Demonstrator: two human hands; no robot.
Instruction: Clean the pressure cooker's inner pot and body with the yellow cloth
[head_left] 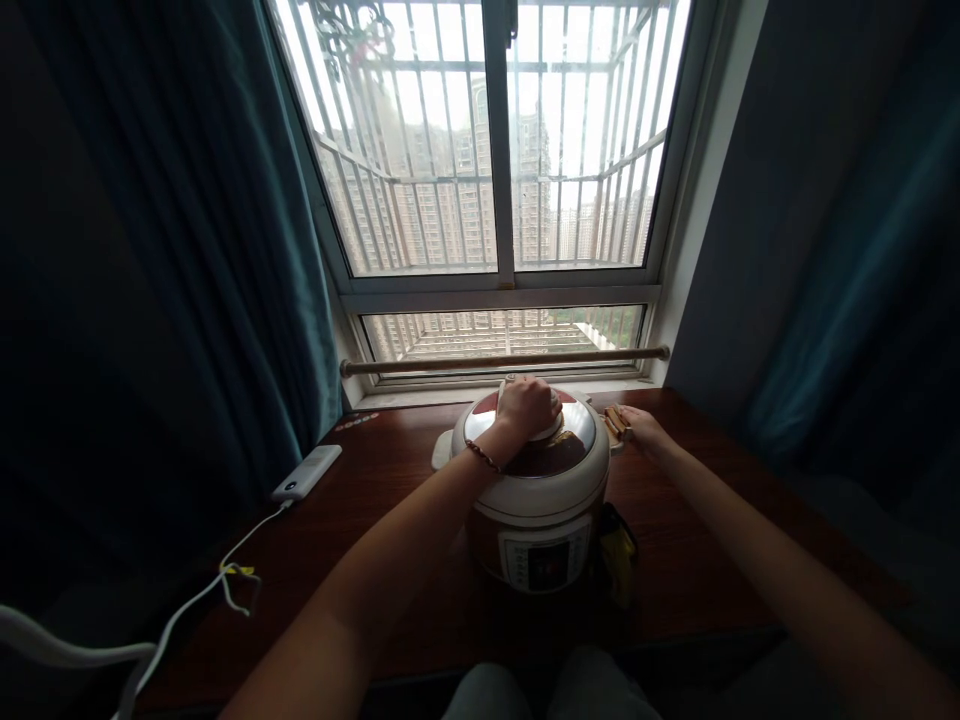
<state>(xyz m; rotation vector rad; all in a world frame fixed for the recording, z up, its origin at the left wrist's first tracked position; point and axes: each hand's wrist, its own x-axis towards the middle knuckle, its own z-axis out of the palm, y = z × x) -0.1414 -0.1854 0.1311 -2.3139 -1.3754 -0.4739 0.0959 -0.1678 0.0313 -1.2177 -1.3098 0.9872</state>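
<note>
Left hand (527, 405) on top of the cooker lid (582, 438), fingers curled round the raised knob area, knuckles up; grip partly hidden by the hand itself. Left arm comes in from lower left, runs diagonally forward, wrist over the lid's near-left part, beaded bracelet (482, 456) on it. Right hand (637, 426) is off to the cooker's right side, lower than the left hand, pinching a small tan-brown piece (617, 423) between thumb and fingers; piece too small to identify. Right arm stretches in from lower right, hand pointing inward toward the left hand.

Cooker (540, 503), white and brown, stands upright on the dark wood table (390, 590), directly under the left hand and just left of the right hand. Control panel (546, 556) faces the person, below the left hand. Yellow-and-black item (619, 560) by the cooker's side, nearer the person than the right hand. White device (309, 472) lies well left of the left hand, white cable (251, 530) attached. Window rail (506, 362) beyond both hands.
</note>
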